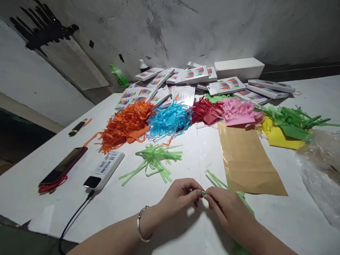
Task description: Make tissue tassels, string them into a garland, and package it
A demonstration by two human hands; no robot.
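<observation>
Your left hand (180, 194) and right hand (225, 209) met at the near edge of the white table (292, 219), fingertips pinched narrow on the same light green paper strip (212, 179), which ran from between your fingers away to the far right and also trailed back under your right wrist. A silver bangle (140, 223) sat on your left wrist. Just beyond your hands, to the left, lay a loose bundle of light green fringe (154, 159); to the right, a brown paper sheet (247, 163). Farther off, piles of orange fringe (127, 124), blue fringe (168, 120), red fringe (205, 109) and pink fringe (237, 109) lay in a row. At the near left rested a phone (63, 166) and a power bank (105, 170).
</observation>
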